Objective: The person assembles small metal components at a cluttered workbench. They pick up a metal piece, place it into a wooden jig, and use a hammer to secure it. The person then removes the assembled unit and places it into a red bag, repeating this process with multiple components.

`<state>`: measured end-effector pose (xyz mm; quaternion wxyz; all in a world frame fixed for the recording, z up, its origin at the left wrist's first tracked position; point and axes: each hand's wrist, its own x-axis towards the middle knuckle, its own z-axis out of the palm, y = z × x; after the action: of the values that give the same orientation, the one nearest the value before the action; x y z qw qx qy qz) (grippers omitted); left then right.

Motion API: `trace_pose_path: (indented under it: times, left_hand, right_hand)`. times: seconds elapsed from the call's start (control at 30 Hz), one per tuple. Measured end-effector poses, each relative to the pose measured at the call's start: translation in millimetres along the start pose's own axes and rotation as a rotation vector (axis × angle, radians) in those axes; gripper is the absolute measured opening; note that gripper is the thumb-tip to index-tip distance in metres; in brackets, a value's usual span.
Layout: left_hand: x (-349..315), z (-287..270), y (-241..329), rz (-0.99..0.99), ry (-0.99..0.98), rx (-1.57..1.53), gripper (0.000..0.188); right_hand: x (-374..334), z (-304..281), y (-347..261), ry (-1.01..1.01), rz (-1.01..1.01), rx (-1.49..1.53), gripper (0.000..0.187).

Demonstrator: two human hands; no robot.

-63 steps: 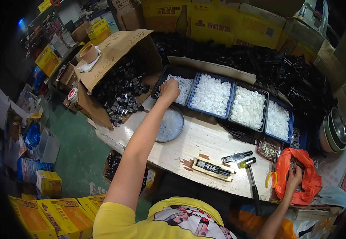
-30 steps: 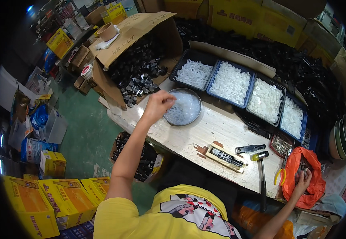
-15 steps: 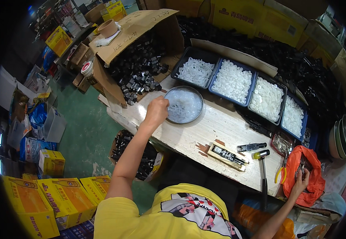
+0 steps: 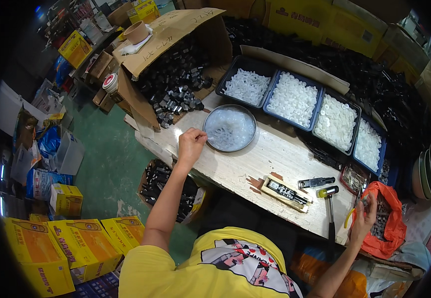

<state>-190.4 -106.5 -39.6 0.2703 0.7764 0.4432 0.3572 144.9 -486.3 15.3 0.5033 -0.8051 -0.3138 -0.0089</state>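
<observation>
My left hand (image 4: 192,145) is just off the left rim of a round metal bowl (image 4: 254,133) that holds whitish, translucent stuff. Its fingers are pinched together; whatever is between them is too small to name. At the right, my right hand (image 4: 366,214) is raised at the left edge of an orange plastic bag (image 4: 396,218) full of small grey metal parts. Those fingers are closed too, around something small I cannot make out. Between the hands, a wooden fixture (image 4: 301,206) with a black metal piece in it lies on the pale table (image 4: 230,171).
A hammer (image 4: 330,218), a black metal piece (image 4: 316,182) and a tray of thin metal pins (image 4: 353,178) lie near the bag. Trays of small white plastic parts (image 4: 291,101) line the back. A cardboard box (image 4: 148,107) of black metal pieces stands at the left.
My left hand has drawn back from inside the bowl's rim, down and slightly left. My right hand has come up out of the orange bag, toward its left edge.
</observation>
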Motion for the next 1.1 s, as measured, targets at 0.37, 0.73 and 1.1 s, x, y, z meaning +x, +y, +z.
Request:
trace_pose_path:
  times: [0.37,0.73,1.1]
  left_hand:
    - [-12.5,0.0,3.4,-0.140,0.078,-0.272,0.004]
    - [-4.3,11.8,-1.4,-0.139,0.047,-0.187,0.006]
    - [-34.6,28.7,99.7,-0.534,-0.333,-1.073,0.011]
  right_hand:
    - [-10.0,39.6,-22.2,-0.162,0.015,0.221,0.020]
    - [-17.8,53.6,-28.6,-0.244,-0.145,0.051,0.023]
    - [-37.0,113.1,-72.2,-0.417,0.057,0.482,0.019]
